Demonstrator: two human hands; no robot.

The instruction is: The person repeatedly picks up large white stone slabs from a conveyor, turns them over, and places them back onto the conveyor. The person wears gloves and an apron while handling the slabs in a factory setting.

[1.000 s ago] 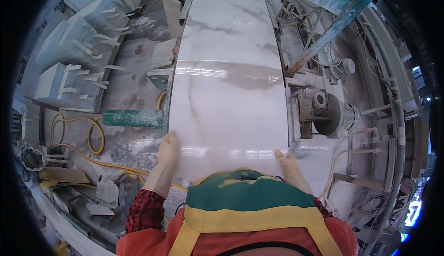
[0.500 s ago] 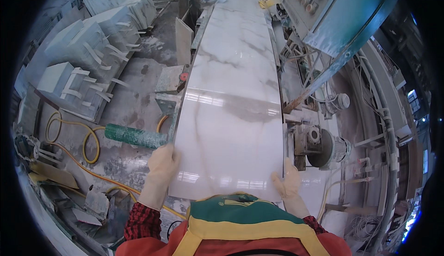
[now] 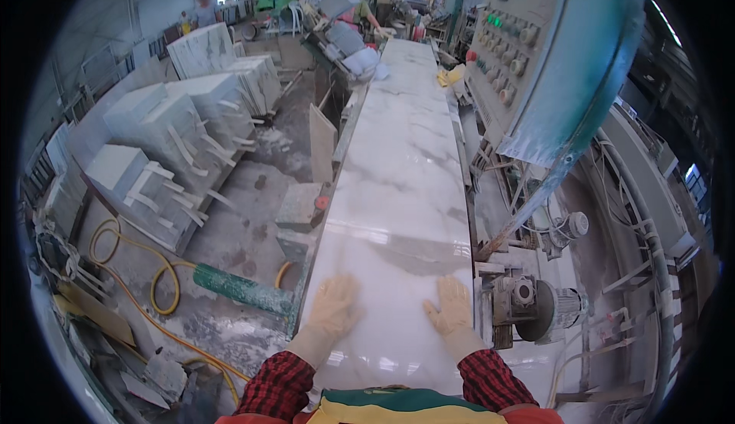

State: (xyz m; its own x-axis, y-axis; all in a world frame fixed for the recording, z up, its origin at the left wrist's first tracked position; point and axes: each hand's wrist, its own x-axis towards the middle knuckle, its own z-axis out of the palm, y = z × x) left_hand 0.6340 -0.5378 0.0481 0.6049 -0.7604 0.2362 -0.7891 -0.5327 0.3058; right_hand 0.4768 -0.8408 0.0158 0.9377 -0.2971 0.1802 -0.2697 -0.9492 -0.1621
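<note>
Slab [image 3: 398, 194]: stone-like, smooth, polished to a high gloss, mirroring pale light bands
Sleeves [image 3: 279, 382]: soft, matt checked cloth
Right cabinet [image 3: 582, 57]: painted metal, low sheen, streaked whitish below
Left green cylinder [image 3: 241, 287]: paint blotched, rough-looking
Right motor [image 3: 568, 309]: dull metal, ribbed casing
Yellow hose [image 3: 179, 292]: smooth, rubber- or plastic-like
Left floor [image 3: 256, 210]: rough, matt, stained

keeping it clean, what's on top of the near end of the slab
The left hand and right hand, both gloved, are palm down over the slab; what lies directly beneath them is hidden.
</note>
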